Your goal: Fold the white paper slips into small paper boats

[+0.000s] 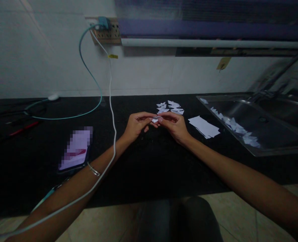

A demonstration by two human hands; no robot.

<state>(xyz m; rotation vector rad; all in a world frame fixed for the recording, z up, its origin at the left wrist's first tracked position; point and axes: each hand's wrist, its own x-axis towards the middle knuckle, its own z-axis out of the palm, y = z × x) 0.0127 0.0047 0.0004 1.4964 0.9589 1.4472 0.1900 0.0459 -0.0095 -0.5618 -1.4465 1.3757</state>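
My left hand [137, 125] and my right hand [173, 125] meet above the black counter [144, 168], and both pinch one small folded white paper piece [155, 119] between their fingertips. Just behind the hands lies a cluster of several folded white paper pieces [170, 107]. To the right of my right hand sits a small stack of flat white paper slips [204, 127]. A thin bracelet [93, 169] circles my left wrist.
A phone [76, 149] lies at the left. A white cable [111, 101] and a teal cable [88, 70] hang from a wall socket [106, 30]. A steel sink [269, 148] on the right holds more paper pieces [237, 129]. Red pens [23, 128] lie far left.
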